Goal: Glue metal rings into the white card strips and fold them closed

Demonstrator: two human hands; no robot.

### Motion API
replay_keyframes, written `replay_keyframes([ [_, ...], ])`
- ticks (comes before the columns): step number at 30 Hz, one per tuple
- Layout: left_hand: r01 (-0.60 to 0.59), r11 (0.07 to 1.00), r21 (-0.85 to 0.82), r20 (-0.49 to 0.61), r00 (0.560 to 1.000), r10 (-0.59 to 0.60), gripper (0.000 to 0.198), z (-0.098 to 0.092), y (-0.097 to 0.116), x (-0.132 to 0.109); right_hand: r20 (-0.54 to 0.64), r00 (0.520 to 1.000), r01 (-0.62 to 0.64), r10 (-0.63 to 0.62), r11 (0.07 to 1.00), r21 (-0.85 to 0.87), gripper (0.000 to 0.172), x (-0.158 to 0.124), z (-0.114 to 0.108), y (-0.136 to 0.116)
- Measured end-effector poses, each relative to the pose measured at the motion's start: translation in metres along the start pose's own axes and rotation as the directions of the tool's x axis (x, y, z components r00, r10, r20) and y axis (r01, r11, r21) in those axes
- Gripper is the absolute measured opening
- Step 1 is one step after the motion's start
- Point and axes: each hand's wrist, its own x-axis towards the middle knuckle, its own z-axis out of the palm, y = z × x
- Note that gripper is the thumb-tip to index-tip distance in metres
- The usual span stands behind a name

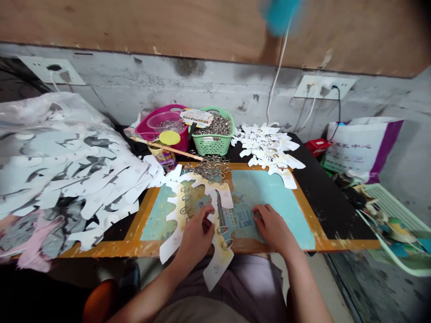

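My left hand (pixel 197 234) is over an arch-shaped white cut-out (pixel 215 264) with notched edges. Its thumb and fingers are pinched together; whatever is between them is hidden. Several oval metal rings (pixel 227 244) sit along the cut-out's two legs, which bear yellowish smears. To the right, just above the light-blue board (pixel 292 215), my right hand (pixel 274 228) pinches a metal ring (pixel 257 215) between thumb and fingers. A heap of loose metal rings (pixel 212 168) lies at the board's far edge.
A green basket (pixel 211 146) of metal pieces and a pink basket (pixel 183 139) stand by the wall. A stick lies across a tin (pixel 164 158). White cut-outs (pixel 107 179) pile up left; more ringed cut-outs (pixel 266 146) lie back right. A pale green basket (pixel 397 255) is at right.
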Motion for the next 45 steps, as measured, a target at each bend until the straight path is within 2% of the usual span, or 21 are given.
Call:
replay_keyframes([
  [3, 0.017, 1.0, -0.015, 0.001, 1.0, -0.017, 0.034, -0.001, 0.002, 0.001, -0.03, 1.0, -0.003, 0.005, 0.998, 0.06, 0.014, -0.001, -0.001, -0.003],
  [6, 0.033, 0.998, -0.05, -0.012, 0.999, -0.034, 0.032, -0.001, 0.0, 0.002, -0.074, 0.997, -0.005, 0.029, 0.952, 0.305, 0.009, -0.002, 0.004, -0.012],
  [8, 0.034, 0.992, -0.122, -0.031, 0.999, -0.038, 0.03, 0.001, -0.003, 0.002, -0.085, 0.991, -0.038, 0.101, 0.836, 0.548, 0.007, -0.002, 0.012, -0.023],
  [11, 0.032, 0.938, -0.344, -0.006, 0.999, -0.036, 0.029, 0.004, -0.009, 0.004, -0.022, 0.98, -0.095, 0.198, 0.566, 0.819, 0.018, -0.002, 0.027, -0.045],
  [13, 0.06, 0.85, -0.523, 0.037, 0.998, -0.047, 0.028, 0.005, -0.008, 0.004, 0.018, 0.974, -0.115, 0.227, 0.419, 0.901, 0.021, -0.001, 0.037, -0.06],
  [15, 0.121, 0.724, -0.679, 0.087, 0.993, -0.085, 0.029, 0.004, -0.004, 0.004, 0.0, 0.966, -0.097, 0.26, 0.359, 0.928, 0.022, 0.001, 0.045, -0.072],
  [19, 0.274, 0.495, -0.824, 0.208, 0.961, -0.184, 0.038, -0.002, 0.013, -0.001, -0.113, 0.936, -0.032, 0.333, 0.401, 0.916, 0.019, 0.002, 0.054, -0.086],
  [24, 0.302, 0.405, -0.863, 0.209, 0.943, -0.258, 0.045, -0.002, 0.023, -0.008, -0.177, 0.897, -0.068, 0.405, 0.522, 0.85, 0.022, -0.006, 0.055, -0.095],
  [27, 0.269, 0.408, -0.873, 0.178, 0.953, -0.246, 0.045, 0.003, 0.022, -0.013, -0.189, 0.88, -0.115, 0.436, 0.581, 0.806, 0.025, -0.012, 0.055, -0.098],
  [30, 0.278, 0.433, -0.857, 0.184, 0.952, -0.246, 0.043, 0.007, 0.02, -0.018, -0.185, 0.898, -0.116, 0.4, 0.619, 0.777, 0.024, -0.015, 0.055, -0.097],
  [32, 0.295, 0.455, -0.84, 0.199, 0.948, -0.247, 0.043, 0.009, 0.019, -0.02, -0.163, 0.918, -0.107, 0.361, 0.623, 0.775, 0.023, -0.015, 0.054, -0.095],
  [35, 0.25, 0.528, -0.812, 0.152, 0.963, -0.222, 0.042, 0.011, 0.018, -0.025, -0.148, 0.938, -0.081, 0.312, 0.614, 0.785, 0.016, -0.016, 0.048, -0.093],
  [38, 0.191, 0.63, -0.753, 0.111, 0.98, -0.165, 0.04, 0.013, 0.017, -0.035, -0.145, 0.952, -0.041, 0.271, 0.579, 0.814, 0.013, -0.02, 0.035, -0.091],
  [40, 0.162, 0.658, -0.735, 0.12, 0.987, -0.108, 0.045, 0.014, 0.018, -0.047, -0.135, 0.962, -0.025, 0.237, 0.572, 0.82, 0.013, -0.024, 0.021, -0.089],
  [42, 0.134, 0.637, -0.759, 0.129, 0.99, -0.054, 0.054, 0.016, 0.019, -0.058, -0.128, 0.973, -0.016, 0.192, 0.609, 0.793, 0.013, -0.027, 0.005, -0.087],
  [45, 0.149, 0.533, -0.833, 0.154, 0.987, -0.035, 0.065, 0.019, 0.023, -0.065, -0.149, 0.985, 0.037, 0.088, 0.735, 0.677, 0.01, -0.027, -0.015, -0.085],
])
